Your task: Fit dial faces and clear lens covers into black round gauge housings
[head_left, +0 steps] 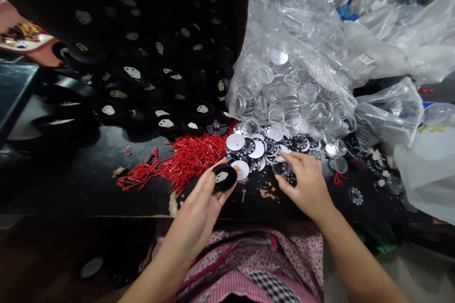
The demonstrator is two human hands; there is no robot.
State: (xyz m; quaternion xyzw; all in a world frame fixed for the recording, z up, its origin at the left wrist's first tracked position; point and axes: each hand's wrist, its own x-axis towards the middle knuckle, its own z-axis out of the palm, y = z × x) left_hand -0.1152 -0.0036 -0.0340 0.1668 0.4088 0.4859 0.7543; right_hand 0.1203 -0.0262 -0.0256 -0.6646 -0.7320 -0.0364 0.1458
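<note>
My left hand (206,194) grips a small round black case (230,177) with a pale, holed plate on its upward face. Between the thumb and fingers of my right hand (305,182) is a clear round cover (276,168), just above the table. A dark printed dial (287,173) shows beside those fingers; whether it touches the cover I cannot tell. Printed black dials (272,147) and white discs (235,142) lie piled between and beyond my hands. Left of that pile is a heap of thin red pointers (194,156).
A large plastic bag (287,23) spills many clear covers (293,117) at the back. Black cases with pale plates (167,124) fill the dark back left. More plastic bags (394,42) crowd the right. A loose dial (356,196) and a small screw (243,195) lie on the black table (142,203).
</note>
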